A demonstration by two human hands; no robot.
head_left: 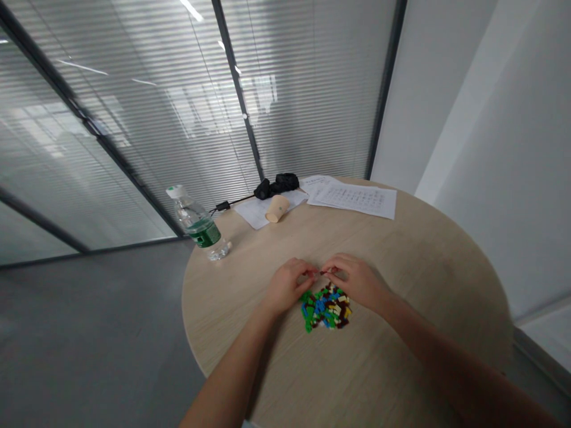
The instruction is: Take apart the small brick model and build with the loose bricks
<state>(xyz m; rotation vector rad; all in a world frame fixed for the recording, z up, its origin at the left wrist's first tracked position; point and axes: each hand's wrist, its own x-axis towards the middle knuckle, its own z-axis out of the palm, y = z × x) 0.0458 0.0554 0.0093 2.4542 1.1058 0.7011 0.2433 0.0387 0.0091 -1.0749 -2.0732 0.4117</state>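
Observation:
A small heap of tiny building bricks (327, 307) in green, blue, yellow and dark red lies on the round wooden table (401, 261). My left hand (288, 286) and my right hand (357, 280) meet just above the heap's far edge. Both have their fingers pinched together on a very small reddish piece (322, 272) held between the fingertips. Which hand carries it is hard to tell at this size.
A plastic water bottle (198, 224) stands near the table's left edge. A tipped paper cup (277, 208), printed sheets (352, 197), a black bundle (276, 185) and a cable lie at the far side. Glass walls with blinds stand behind.

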